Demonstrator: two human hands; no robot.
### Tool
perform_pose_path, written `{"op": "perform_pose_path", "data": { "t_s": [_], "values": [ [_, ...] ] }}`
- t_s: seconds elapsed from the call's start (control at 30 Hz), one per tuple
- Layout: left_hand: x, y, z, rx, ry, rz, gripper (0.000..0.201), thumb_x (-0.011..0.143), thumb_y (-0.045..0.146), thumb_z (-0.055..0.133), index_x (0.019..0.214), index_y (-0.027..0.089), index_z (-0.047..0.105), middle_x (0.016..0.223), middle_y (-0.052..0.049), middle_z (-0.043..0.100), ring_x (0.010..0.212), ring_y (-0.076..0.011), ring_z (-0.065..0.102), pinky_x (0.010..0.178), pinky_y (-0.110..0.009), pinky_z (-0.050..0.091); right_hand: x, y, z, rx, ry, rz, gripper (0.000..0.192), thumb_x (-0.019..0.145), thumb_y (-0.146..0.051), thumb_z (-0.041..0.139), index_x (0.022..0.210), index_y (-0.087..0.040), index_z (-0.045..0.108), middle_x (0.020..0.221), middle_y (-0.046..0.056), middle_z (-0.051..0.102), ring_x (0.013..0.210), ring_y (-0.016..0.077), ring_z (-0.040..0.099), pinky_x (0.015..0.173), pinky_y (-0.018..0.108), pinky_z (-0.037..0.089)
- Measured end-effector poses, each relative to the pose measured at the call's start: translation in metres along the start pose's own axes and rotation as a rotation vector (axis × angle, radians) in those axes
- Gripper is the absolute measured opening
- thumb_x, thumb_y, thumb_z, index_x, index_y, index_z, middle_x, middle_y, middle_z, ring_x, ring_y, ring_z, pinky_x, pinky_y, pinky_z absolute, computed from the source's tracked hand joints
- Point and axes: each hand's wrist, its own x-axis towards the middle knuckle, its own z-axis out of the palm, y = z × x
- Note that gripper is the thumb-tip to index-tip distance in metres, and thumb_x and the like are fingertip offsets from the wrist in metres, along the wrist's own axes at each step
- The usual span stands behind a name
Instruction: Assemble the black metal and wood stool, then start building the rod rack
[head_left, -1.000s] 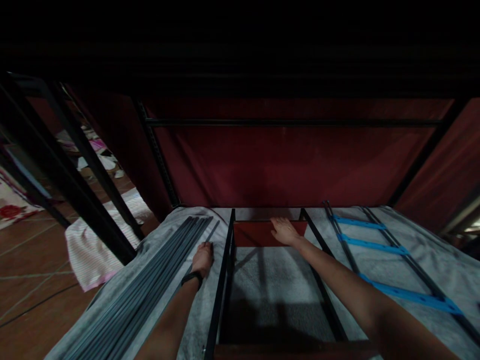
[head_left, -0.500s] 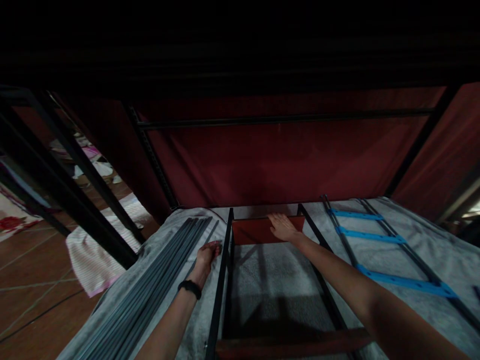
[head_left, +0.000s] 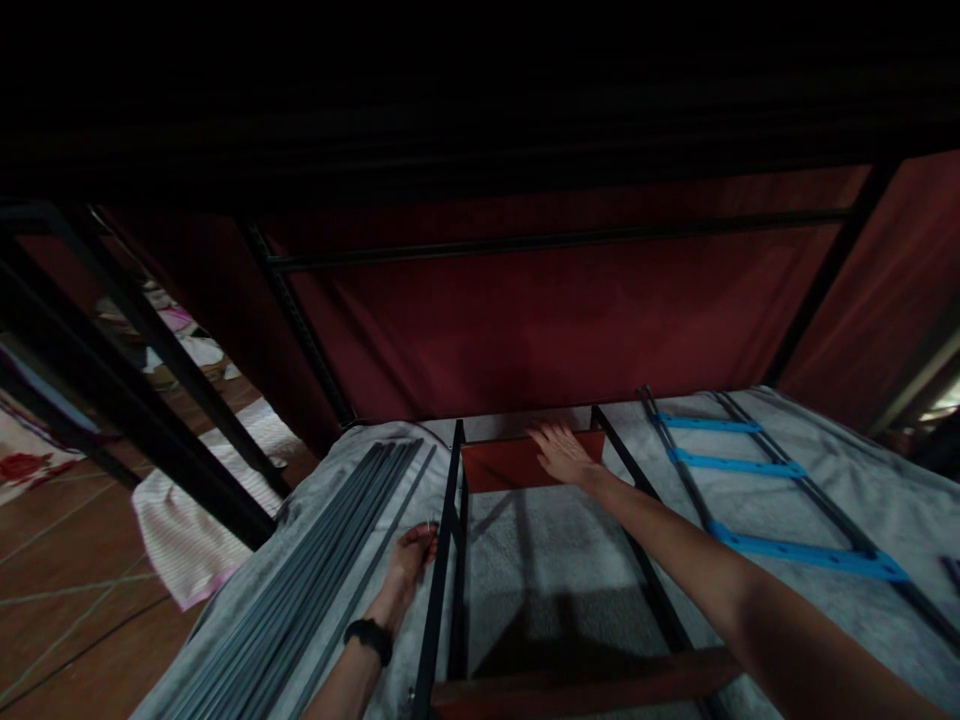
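The right hand (head_left: 561, 455) is laid flat, fingers spread, on the reddish-brown flat panel (head_left: 510, 462) at the far end of the black metal rectangular frame (head_left: 442, 560); nothing is gripped by it. The panel is set upright between the frame's 2 long rails, just in front of the dark red fabric backdrop (head_left: 555, 320). The left hand (head_left: 412, 555) is placed just left of the frame's left rail, fingers curled, with a small thin metal piece (head_left: 430, 526) seen at the fingertips; whether it is pinched cannot be told in the dim light. A black wristband (head_left: 369, 637) is worn on the left wrist. The frame is laid on a grey cloth-covered tabletop (head_left: 540, 540). A bundle of long grey metal rods (head_left: 315, 570) is laid left of the left hand, parallel to the frame. On the right, a black rail piece with 3 blue crossbars (head_left: 739, 470) is laid flat, well apart from both hands.
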Motion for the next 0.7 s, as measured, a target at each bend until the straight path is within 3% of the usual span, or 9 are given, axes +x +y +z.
{"op": "perform_pose_path", "data": {
  "t_s": [0.17,0.33,0.47,0.6,0.7],
  "values": [
    [-0.019,-0.015,-0.012,-0.086,0.012,0.017,0.045,0.049,0.051,0.082,0.076,0.017,0.068,0.065,-0.001,0.065,0.063,-0.0161,0.061,0.061,-0.027,0.047,-0.007,0.0,-0.005,0.025,-0.016,0.005,0.068,0.091,-0.016,0.048,0.157,-0.018,0.035,0.162,0.015,0.036,0.148,0.0297,0.031,0.124,0.05,0.019],
    [-0.035,-0.018,-0.017,-0.004,0.036,0.061,0.051,0.056,0.062,0.079,0.079,0.018,0.068,0.07,-0.001,0.066,0.065,-0.018,0.061,0.06,-0.029,0.048,-0.021,-0.006,-0.016,0.107,0.008,0.001,0.072,0.088,-0.015,0.049,0.159,-0.019,0.032,0.164,0.015,0.03,0.149,0.0293,0.03,0.123,0.05,0.022],
    [-0.039,-0.021,-0.014,0.079,0.078,0.123,0.045,0.063,0.057,0.074,0.086,0.018,0.069,0.07,-0.001,0.065,0.067,-0.0189,0.061,0.064,-0.03,0.051,-0.041,-0.007,-0.03,0.168,-0.043,-0.023,0.072,0.088,-0.017,0.052,0.157,-0.023,0.034,0.167,0.012,0.025,0.153,0.0283,0.022,0.123,0.051,0.022],
    [-0.04,-0.025,-0.012,0.146,0.119,0.209,0.029,0.069,0.044,0.067,0.084,0.019,0.07,0.072,-0.001,0.067,0.071,-0.0205,0.063,0.07,-0.031,0.053,-0.072,0.01,-0.048,0.278,-0.052,0.022,0.065,0.089,-0.023,0.055,0.152,-0.023,0.04,0.168,0.012,0.023,0.154,0.0272,0.022,0.123,0.048,0.026],
    [-0.043,-0.022,-0.011,0.163,0.118,0.226,0.024,0.067,0.036,0.067,0.085,0.02,0.071,0.082,-0.003,0.072,0.083,-0.024,0.068,0.078,-0.033,0.057,-0.106,0.033,-0.061,0.415,0.068,0.1,0.058,0.09,-0.028,0.055,0.148,-0.023,0.046,0.166,0.011,0.026,0.153,0.0244,0.027,0.123,0.044,0.028]
  ]
}}
